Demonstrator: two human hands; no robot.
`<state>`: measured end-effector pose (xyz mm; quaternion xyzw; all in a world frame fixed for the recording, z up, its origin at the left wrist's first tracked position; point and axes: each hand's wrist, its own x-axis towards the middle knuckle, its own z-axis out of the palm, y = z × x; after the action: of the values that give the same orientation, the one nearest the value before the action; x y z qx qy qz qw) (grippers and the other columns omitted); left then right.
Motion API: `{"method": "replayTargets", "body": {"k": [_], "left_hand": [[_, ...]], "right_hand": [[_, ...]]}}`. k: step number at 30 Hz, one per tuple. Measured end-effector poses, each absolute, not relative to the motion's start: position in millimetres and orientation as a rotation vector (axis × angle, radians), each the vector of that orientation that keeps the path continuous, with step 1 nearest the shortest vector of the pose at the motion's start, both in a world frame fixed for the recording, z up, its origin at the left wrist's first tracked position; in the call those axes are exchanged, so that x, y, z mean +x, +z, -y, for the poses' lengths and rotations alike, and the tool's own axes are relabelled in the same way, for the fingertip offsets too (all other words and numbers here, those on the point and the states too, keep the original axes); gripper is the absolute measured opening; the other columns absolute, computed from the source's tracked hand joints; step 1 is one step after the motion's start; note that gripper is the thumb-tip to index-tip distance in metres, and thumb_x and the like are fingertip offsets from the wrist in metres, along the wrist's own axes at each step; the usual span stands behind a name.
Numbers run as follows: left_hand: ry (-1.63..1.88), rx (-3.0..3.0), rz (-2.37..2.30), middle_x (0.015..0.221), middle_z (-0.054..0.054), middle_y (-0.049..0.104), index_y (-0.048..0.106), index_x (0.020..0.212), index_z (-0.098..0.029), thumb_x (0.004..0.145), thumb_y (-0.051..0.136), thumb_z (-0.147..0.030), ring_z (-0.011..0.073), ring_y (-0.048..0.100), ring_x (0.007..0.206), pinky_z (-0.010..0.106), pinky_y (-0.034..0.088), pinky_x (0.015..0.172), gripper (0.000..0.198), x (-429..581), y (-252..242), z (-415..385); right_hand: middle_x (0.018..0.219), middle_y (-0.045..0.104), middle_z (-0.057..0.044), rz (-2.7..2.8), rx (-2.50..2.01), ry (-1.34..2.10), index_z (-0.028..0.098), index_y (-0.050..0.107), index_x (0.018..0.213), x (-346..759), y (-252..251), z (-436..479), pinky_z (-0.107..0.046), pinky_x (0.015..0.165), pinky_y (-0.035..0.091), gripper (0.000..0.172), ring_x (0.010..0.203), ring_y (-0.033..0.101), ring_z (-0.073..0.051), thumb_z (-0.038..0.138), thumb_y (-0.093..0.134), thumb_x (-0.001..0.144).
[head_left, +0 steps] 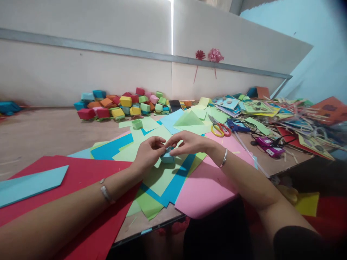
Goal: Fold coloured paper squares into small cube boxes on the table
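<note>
A small light blue paper box (pixel 168 157) is between my two hands, above a pile of green and blue paper sheets. My left hand (pixel 149 152) is closed on its left side, thumb and fingers together at the box's upper edge. From the right, my right hand (pixel 187 143) holds the box with its thumb and bent fingers, the fingertips meeting those of my left hand. A light green open paper box (pixel 137 124) sits just beyond on the sheets.
Many coloured paper boxes (pixel 126 102) are heaped at the back. Scissors (pixel 220 129), a blue glue gun (pixel 238 125) and a purple device (pixel 269 146) with cables lie right. Red sheets (pixel 103 180) are left, pink sheets (pixel 208 180) right, near the table's front edge.
</note>
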<state>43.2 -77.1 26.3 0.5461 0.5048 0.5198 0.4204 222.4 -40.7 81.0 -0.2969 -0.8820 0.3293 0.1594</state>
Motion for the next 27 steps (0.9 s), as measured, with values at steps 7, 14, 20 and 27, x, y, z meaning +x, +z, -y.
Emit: {"method": "replayTargets", "body": {"k": [7, 14, 20, 27], "left_hand": [[1.428, 1.719, -1.281, 0.077, 0.001, 0.068, 0.062, 0.089, -0.020, 0.066, 0.069, -0.027, 0.0207, 0.067, 0.079, 0.037, 0.052, 0.083, 0.025, 46.7, 36.2, 90.5], [1.262, 1.062, -0.980, 0.093, 0.008, 0.070, 0.065, 0.097, -0.018, 0.070, 0.075, -0.059, 0.0229, 0.066, 0.085, 0.034, 0.055, 0.072, 0.050, 48.6, 37.4, 82.8], [0.976, 0.791, -0.938, 0.074, 0.007, 0.069, 0.068, 0.077, -0.018, 0.077, 0.071, -0.061, 0.0198, 0.064, 0.065, 0.034, 0.059, 0.063, 0.043, 50.2, 31.1, 78.0], [0.975, 0.870, -0.791, 0.092, 0.008, 0.072, 0.070, 0.088, -0.020, 0.067, 0.084, -0.056, 0.0230, 0.068, 0.084, 0.039, 0.061, 0.080, 0.044, 54.7, 24.1, 86.3]], "right_hand": [[0.082, 0.069, -0.004, 2.594, -1.197, 0.315, 0.016, 0.069, 0.080, 208.2, 68.9, 48.5, -0.025, 0.062, 0.031, 0.004, 0.073, 0.055, -0.014, 0.015, 0.066, 0.082], [0.074, 0.063, -0.001, 2.380, -1.076, 0.259, 0.017, 0.060, 0.069, 201.7, 59.1, 54.1, -0.025, 0.065, 0.033, 0.010, 0.070, 0.051, -0.013, 0.010, 0.058, 0.076], [0.078, 0.062, -0.001, 2.472, -1.066, 0.284, 0.018, 0.063, 0.077, 200.7, 50.3, 52.4, -0.025, 0.064, 0.032, 0.008, 0.074, 0.051, -0.015, 0.013, 0.059, 0.075], [0.073, 0.061, -0.003, 2.513, -1.149, 0.157, 0.016, 0.069, 0.070, 200.8, 58.7, 58.4, -0.027, 0.062, 0.030, 0.015, 0.070, 0.051, -0.015, 0.014, 0.059, 0.081]]}}
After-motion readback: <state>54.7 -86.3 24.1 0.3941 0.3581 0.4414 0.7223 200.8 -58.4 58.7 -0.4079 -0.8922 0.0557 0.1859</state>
